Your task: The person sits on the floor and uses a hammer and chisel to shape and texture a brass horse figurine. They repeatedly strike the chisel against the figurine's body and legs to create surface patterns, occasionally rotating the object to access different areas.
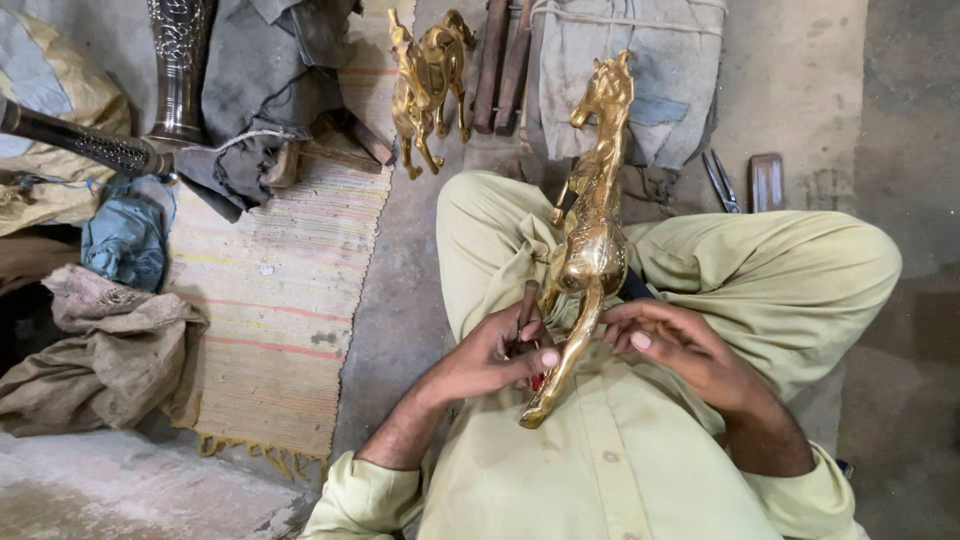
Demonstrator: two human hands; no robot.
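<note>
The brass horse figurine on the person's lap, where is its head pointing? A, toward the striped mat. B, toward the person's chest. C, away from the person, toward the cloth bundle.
C: the brass horse figurine lies along the lap with its head at the far end by the cloth bundle, while a hind leg sits between the left hand and right hand.

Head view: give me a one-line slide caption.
Seated cross-legged, a person steadies a brass horse figure with the right hand while the left hand works a thin tool at its leg.
</note>
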